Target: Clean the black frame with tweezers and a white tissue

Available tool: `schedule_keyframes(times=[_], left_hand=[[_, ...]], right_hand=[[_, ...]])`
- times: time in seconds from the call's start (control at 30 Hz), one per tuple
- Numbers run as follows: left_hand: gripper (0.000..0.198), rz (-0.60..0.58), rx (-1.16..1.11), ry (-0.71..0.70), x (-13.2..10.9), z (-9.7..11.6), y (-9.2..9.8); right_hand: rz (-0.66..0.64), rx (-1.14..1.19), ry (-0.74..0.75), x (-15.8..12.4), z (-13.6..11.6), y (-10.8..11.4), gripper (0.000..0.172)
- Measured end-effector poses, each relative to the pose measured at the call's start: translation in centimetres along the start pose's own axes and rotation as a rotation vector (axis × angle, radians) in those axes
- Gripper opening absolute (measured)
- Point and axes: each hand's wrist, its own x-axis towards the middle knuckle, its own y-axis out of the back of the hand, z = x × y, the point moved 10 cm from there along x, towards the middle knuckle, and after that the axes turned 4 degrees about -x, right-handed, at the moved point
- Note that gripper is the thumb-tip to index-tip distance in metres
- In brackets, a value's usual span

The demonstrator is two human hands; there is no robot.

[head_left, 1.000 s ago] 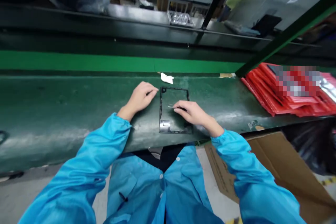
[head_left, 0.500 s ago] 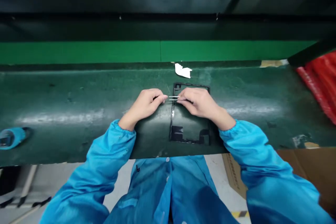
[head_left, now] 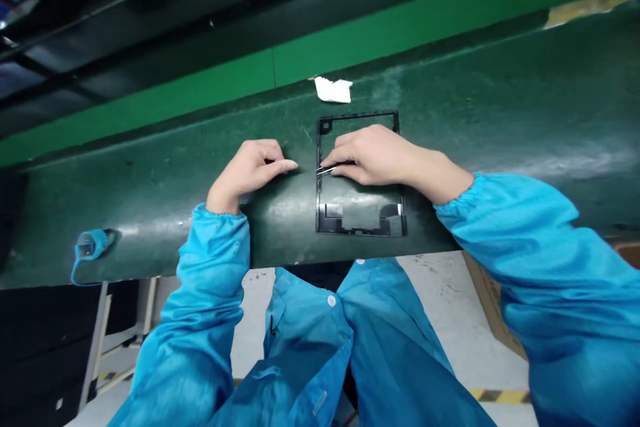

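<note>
Metal tweezers (head_left: 327, 171) gleam, the frame (head_left: 363, 232) looks plastic, the tabletop (head_left: 285, 220) glossy.

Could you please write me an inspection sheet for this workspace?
Surface: scuffed green worktop, shiny in patches.
Work items: black rectangular frame on the worktop; tweezers at its left side.
Clutter: white scrap, apparently paper, beyond the frame; blue band-like item at left.
Hands: left hand beside the frame, grip unclear; right hand holding the tweezers.
Cables: thin blue cord by the blue band-like item.
Surroundings: green panel behind; cardboard box at lower right; striped floor tape.
</note>
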Motion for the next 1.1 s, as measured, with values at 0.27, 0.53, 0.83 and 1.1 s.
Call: schedule_keyframes(times=[0.27, 0.53, 0.83, 1.1], left_hand=[[0.040, -0.001, 0.184, -0.337, 0.3, 4.1, -2.7], [0.129, -0.272, 0.407, -0.224, -0.8, 2.2, -6.7], [0.140, -0.174, 0.447, -0.269, -1.1, 3.6, -7.4], [0.140, -0.099, 0.403, -0.243, -1.2, 3.9, -7.6]], right_hand=[[-0.066, -0.069, -0.022, -0.4, -1.3, -0.8, 0.021], [-0.098, -0.108, -0.065, -0.3, -2.2, -1.2, 0.024], [-0.096, -0.149, -0.068, -0.9, -2.2, -1.3, 0.027], [-0.039, -0.170, 0.017, -1.1, -2.9, -1.0, 0.039]])
